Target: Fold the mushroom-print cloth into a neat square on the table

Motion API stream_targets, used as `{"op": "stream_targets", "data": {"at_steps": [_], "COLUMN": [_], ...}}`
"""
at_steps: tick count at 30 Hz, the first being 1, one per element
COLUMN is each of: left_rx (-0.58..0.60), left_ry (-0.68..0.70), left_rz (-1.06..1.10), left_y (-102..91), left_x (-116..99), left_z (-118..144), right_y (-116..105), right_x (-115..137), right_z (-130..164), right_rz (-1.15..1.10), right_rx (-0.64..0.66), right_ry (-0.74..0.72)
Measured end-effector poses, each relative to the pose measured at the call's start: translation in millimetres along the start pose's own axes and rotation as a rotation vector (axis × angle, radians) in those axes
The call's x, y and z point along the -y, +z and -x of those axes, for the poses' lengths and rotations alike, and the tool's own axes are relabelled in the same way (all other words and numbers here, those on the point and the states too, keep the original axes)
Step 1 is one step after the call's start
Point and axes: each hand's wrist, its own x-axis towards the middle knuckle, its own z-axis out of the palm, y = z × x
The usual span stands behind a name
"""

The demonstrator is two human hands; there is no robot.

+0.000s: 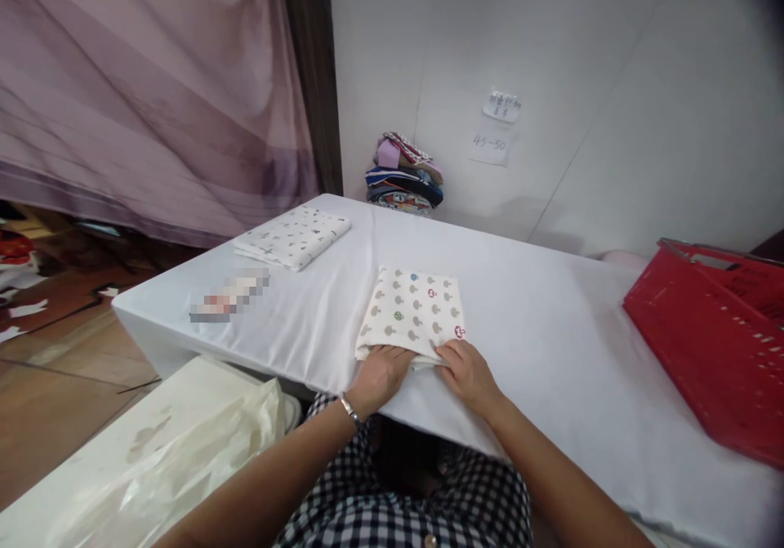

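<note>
A folded white cloth (415, 307) printed with grey, red, blue and green mushroom shapes lies on the white-covered table in front of me. My left hand (380, 378) is at its near left edge, fingertips tucked into the fold and partly hidden by fabric. At the near right corner, my right hand (469, 372) grips the edge between thumb and fingers. Farther left rests another folded white cloth (297, 236) with small dark prints. A small blurred-out item (229, 295) lies nearer the table's left side.
A red plastic basket (704, 344) stands on the table (551, 368) at the right. Stacked folded fabrics (404, 174) sit beyond the far edge, against the wall. To my lower left, a plastic bag (202, 450) lies on a white surface. A pinkish curtain (153, 82) hangs at left.
</note>
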Motion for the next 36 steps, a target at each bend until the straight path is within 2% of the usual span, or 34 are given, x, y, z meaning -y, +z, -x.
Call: {"op": "stream_targets", "data": {"at_steps": [4, 9, 14, 21, 24, 26, 28, 30, 32, 34, 36], "left_rx": [0.052, 0.067, 0.073, 0.079, 0.086, 0.041, -0.070, -0.194, -0.270, -0.287, -0.258], "left_ry": [0.048, -0.036, -0.133, -0.062, 0.047, 0.120, 0.115, 0.022, -0.096, -0.169, -0.153], "left_rz": [0.003, -0.037, -0.113, -0.070, 0.040, 0.103, 0.106, 0.039, -0.061, -0.139, -0.157], "left_y": [-7.9, -7.9, -5.1, -15.9, -26.2, -30.6, -31.4, -29.9, -28.4, -28.6, -30.5], "left_x": [2, 0, 18, 31, 38, 42, 43, 41, 36, 33, 32], "left_z": [1, -3, 5, 19, 26, 32, 39, 41, 37, 29, 20], "right_y": [-8, -12, -4, 3, 6, 8, 8, 9, 9, 10, 11], "right_x": [-1, 2, 0, 1, 1, 0, 0, 1, 1, 2, 2], "right_z": [-5, -10, -5, 2, 4, 5, 5, 5, 3, 3, 4], "right_rz": [-0.106, -0.017, -0.025, -0.063, -0.071, -0.074, -0.076, -0.076, -0.072, -0.071, -0.065], "right_rx": [0.051, 0.101, 0.088, 0.012, -0.012, -0.030, -0.028, -0.011, -0.009, -0.022, -0.039], "right_ry": [0.025, -0.027, -0.081, -0.043, -0.038, -0.036, -0.029, -0.023, -0.025, -0.026, -0.024]}}
